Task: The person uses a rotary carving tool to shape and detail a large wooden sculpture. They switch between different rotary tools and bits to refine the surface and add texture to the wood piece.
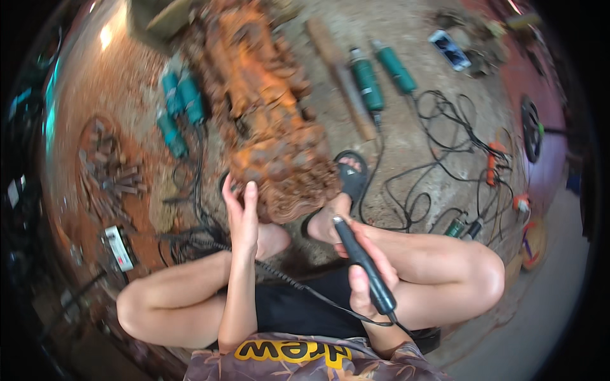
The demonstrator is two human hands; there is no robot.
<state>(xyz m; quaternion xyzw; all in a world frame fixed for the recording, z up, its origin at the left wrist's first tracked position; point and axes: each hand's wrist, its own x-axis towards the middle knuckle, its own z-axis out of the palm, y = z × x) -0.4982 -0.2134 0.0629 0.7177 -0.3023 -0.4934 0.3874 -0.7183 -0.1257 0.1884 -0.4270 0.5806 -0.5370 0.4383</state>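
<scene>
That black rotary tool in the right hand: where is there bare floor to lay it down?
Bare grey concrete lies right of the right knee. A smaller bare patch lies between the reddish-brown wood carving and the long wooden stick. The black cables crowd the middle right.

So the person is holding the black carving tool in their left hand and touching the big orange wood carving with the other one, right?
Not quite. The head view shows the black carving tool in the right hand. The left hand is the one touching the big orange wood carving.

Orange-brown carving (267, 108); black handpiece (362, 263); teal grinders (367, 81)
</scene>
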